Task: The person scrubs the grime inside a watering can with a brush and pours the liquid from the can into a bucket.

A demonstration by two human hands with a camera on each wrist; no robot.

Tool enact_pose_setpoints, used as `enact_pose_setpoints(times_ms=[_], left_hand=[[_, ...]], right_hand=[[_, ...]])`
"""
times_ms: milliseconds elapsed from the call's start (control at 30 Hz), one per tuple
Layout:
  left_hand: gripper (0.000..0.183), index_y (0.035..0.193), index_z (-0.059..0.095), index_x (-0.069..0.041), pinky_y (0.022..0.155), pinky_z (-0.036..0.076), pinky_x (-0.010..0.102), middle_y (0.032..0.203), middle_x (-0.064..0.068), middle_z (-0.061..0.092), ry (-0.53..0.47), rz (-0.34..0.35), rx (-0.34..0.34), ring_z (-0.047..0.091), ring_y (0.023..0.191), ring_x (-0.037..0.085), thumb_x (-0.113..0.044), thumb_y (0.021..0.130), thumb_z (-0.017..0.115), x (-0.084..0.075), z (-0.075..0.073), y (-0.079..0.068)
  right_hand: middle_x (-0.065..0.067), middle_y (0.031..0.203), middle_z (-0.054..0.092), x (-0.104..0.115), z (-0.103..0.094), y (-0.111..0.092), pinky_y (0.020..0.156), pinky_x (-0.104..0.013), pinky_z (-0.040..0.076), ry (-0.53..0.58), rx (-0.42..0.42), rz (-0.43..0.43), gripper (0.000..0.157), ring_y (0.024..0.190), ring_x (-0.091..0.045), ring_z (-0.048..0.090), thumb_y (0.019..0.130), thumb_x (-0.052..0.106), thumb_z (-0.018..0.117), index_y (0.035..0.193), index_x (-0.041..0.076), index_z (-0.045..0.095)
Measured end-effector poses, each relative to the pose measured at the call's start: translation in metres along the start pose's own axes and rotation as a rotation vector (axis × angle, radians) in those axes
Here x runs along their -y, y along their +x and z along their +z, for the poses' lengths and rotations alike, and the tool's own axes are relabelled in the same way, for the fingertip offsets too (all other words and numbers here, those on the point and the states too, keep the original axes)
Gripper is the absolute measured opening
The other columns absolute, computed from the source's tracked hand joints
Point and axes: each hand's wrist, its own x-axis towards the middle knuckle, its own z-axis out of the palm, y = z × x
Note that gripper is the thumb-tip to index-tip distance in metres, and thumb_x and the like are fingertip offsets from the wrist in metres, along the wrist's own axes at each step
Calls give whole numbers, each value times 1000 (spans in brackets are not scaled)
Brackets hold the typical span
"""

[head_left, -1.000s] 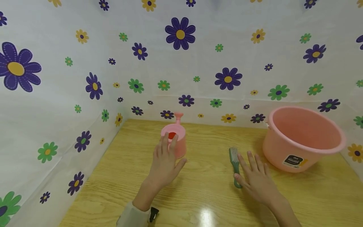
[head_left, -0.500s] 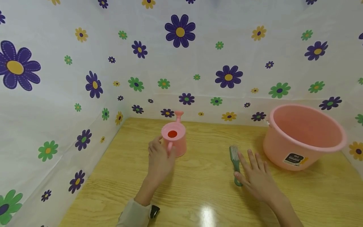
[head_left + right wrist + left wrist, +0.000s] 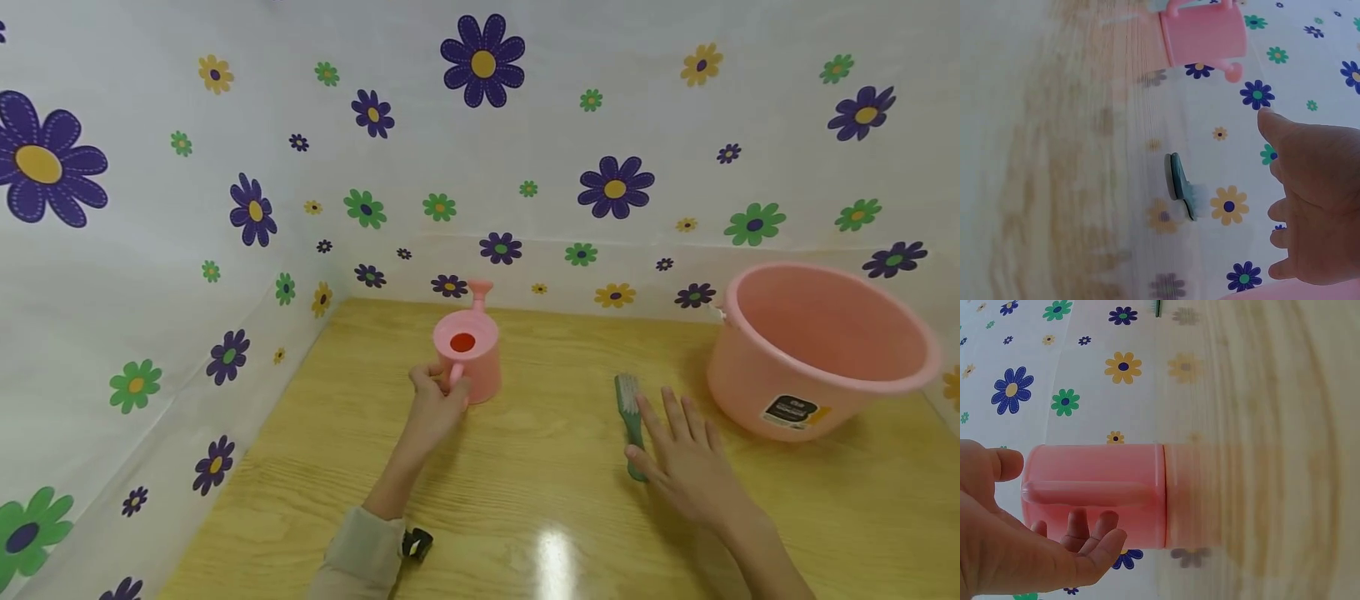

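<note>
A pink watering can point(image 3: 472, 367) stands upright on the wooden table, its handle toward me and its spout toward the back wall. My left hand point(image 3: 435, 413) is right at its handle point(image 3: 1085, 493). In the left wrist view, thumb and half-bent fingers lie on either side of the handle, with a gap between them. A green brush point(image 3: 630, 425) with pale bristles lies on the table, bristles up. Just right of it my right hand point(image 3: 690, 471) is spread, fingers straight, thumb overlapping the brush handle in the head view. The right wrist view shows this hand apart from the brush.
A large pink bucket point(image 3: 795, 383) with a dark label stands at the back right, beyond my right hand. White flower-patterned sheeting point(image 3: 555, 142) rises behind and to the left of the table point(image 3: 480, 508). A black clip point(image 3: 417, 544) is beside my left sleeve.
My left hand has come down from over the watering can's top to its handle, its fingers bending. My right hand keeps its place beside the brush. The head view has tilted slightly downward.
</note>
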Motion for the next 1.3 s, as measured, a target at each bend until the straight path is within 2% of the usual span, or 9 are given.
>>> enact_pose_setpoints(times_ms=[67,167,300,400,500,700,1000,1167,1300], left_hand=[[49,129,28,4,73,47,25,100,14,49,-21,-25,12,54,87,20,-20,96,56,0,0,1],[37,122,41,8,69,43,25,86,11,50,-59,-31,49,51,79,20,-22,101,50,-2,0,1],[31,105,51,2,70,41,32,74,9,46,-96,-26,91,46,71,22,-27,106,40,-4,1,2],[28,102,48,-4,78,41,38,78,8,46,-94,-37,97,48,77,23,-30,106,38,-6,1,4],[28,100,48,-5,84,42,41,84,11,50,-87,-43,89,51,86,27,-30,106,38,-8,1,4],[35,114,58,4,90,45,41,101,14,58,-70,-73,81,54,96,26,-25,104,40,-9,-2,5],[40,119,60,6,99,45,46,116,18,60,-71,-82,95,56,108,28,-25,103,40,-11,-4,5],[45,120,59,8,99,47,45,116,20,60,-81,-72,106,58,110,30,-29,106,38,-9,-4,6],[47,119,60,9,99,47,44,116,20,60,-60,-64,109,59,109,30,-30,106,37,-7,-3,8]], right_hand=[[-26,163,2,0,-1,1,109,-75,8,-1,0,-1,74,147,-52,2,102,54,42,160,16,16],[-27,162,3,0,-2,1,107,-76,8,4,6,0,74,146,-53,2,102,51,45,160,15,16],[-28,162,4,2,-3,0,106,-77,9,10,14,7,74,146,-54,3,102,50,47,159,13,17],[-29,161,5,3,-4,0,106,-77,10,7,26,18,75,146,-53,6,102,51,45,160,13,14],[-30,161,8,5,-5,1,106,-76,13,-5,38,21,77,145,-54,10,103,52,43,160,12,11],[-33,157,17,5,-4,3,107,-74,18,-28,21,14,78,142,-56,17,103,51,43,159,8,12],[-36,139,43,7,-1,11,94,-69,40,-48,-76,58,72,126,-56,42,101,45,52,150,-4,31],[-36,127,50,8,0,14,86,-65,46,-27,-105,103,66,114,-54,51,101,41,54,137,-11,41],[-34,122,54,8,1,16,78,-60,50,-14,-99,131,60,107,-50,56,100,40,55,130,-11,46]])
